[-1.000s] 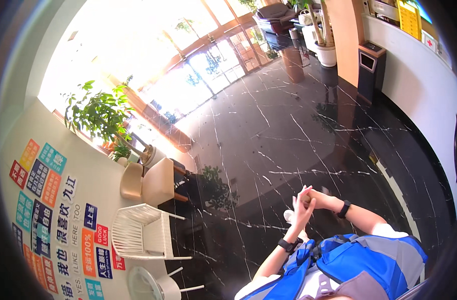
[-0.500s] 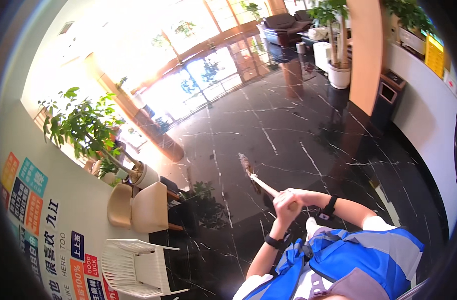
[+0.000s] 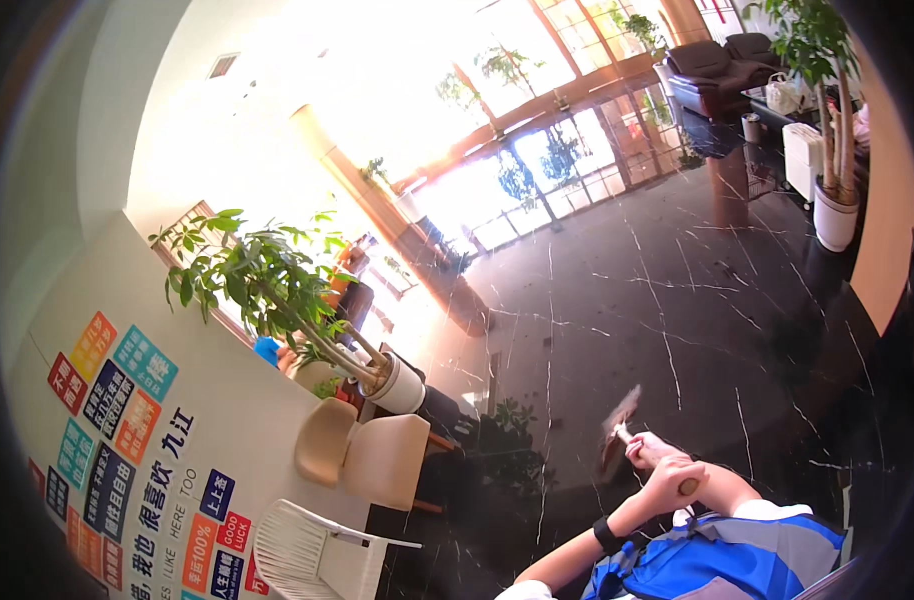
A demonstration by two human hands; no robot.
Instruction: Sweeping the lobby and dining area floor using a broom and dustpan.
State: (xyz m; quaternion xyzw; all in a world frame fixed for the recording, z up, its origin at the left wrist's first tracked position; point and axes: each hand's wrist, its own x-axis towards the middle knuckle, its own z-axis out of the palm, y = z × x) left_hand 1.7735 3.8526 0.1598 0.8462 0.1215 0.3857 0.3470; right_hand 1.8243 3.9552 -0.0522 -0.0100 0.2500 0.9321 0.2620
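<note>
My left hand is closed around the upper end of a wooden handle, whose round tip shows above the fingers. Just beyond it my right hand grips the same handle lower down. The handle runs away from me to a blurred brown-grey mop or broom head on the glossy dark marble floor. Black bands are on my wrists, and a blue-and-grey vest covers my body at the lower edge.
On the left, a beige chair and a white woven chair stand by a sign-covered wall. A potted tree partly hides a person in blue. Dark armchairs, another potted tree and a wooden column stand right.
The view has turned, so the chairs and trees sit farther right in the picture. The handle and its head, first clearly visible half a second ago, appear farther right, with both hands gripping.
</note>
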